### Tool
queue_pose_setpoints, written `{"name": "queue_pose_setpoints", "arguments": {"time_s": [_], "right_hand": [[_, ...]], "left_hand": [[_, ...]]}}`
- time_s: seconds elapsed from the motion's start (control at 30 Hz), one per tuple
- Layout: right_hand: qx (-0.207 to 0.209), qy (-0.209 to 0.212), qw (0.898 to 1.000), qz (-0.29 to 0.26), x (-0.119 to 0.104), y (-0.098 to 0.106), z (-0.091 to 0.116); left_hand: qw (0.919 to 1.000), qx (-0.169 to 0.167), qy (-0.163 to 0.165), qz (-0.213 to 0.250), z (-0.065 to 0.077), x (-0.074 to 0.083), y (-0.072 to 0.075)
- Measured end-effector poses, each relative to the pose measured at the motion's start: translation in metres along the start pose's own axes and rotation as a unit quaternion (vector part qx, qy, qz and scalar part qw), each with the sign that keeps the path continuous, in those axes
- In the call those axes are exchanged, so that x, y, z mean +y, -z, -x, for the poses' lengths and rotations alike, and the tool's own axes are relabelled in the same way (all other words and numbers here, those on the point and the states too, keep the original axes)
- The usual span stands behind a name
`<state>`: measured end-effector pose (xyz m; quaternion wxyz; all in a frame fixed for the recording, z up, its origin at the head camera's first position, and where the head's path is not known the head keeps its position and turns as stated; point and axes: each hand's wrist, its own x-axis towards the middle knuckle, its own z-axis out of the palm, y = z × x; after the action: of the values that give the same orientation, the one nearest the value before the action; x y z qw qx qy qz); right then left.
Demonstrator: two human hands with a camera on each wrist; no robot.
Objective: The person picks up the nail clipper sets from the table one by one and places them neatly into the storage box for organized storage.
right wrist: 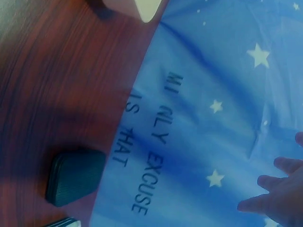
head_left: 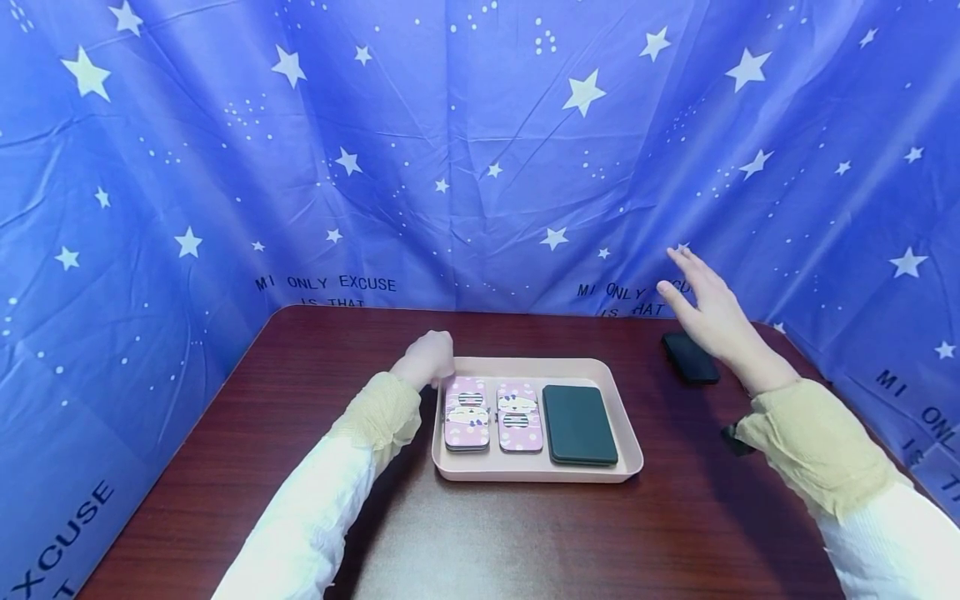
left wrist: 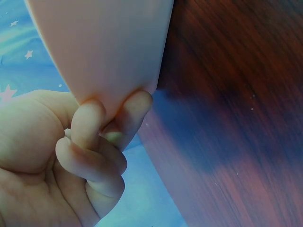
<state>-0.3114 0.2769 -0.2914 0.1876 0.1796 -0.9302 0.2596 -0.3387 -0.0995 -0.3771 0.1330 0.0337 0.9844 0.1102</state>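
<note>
A shallow pale pink-beige tray (head_left: pixel 536 475) sits on the table. Side by side in it lie two pink patterned cases (head_left: pixel 467 433) and one flat dark green case (head_left: pixel 581 425). At its far left corner, my left hand (head_left: pixel 427 358) pinches the tray's edge. The left wrist view shows the thumb and a finger of that hand (left wrist: pixel 94 142) pressed against the tray wall (left wrist: pixel 109 47), other fingers curled below. My right hand (head_left: pixel 712 312) is raised with fingers spread and nothing in it. Behind and below it lies a dark case (head_left: pixel 690 358) on the table.
A second dark object (head_left: pixel 738 440) is partly hidden by the right wrist. Dark reddish-brown wood tabletop (head_left: pixel 525 542) surrounds the tray. A blue star-printed curtain (head_left: pixel 487 150) hangs along the back and both sides of the table.
</note>
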Motion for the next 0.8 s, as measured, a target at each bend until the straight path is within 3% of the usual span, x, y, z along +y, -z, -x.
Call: {"name": "queue_pose_setpoints", "arguments": {"time_s": [0.4,0.8], "right_hand": [[-0.003,-0.074,0.997,0.0,0.041,0.0,0.002],[-0.016,-0.102,0.995,0.016,0.073,-0.008,0.006]], "left_hand": [[1.0,-0.003,0.005,-0.001,0.0,0.001,0.001],[0.9999,-0.009,0.01,-0.008,-0.001,0.002,0.001]]}}
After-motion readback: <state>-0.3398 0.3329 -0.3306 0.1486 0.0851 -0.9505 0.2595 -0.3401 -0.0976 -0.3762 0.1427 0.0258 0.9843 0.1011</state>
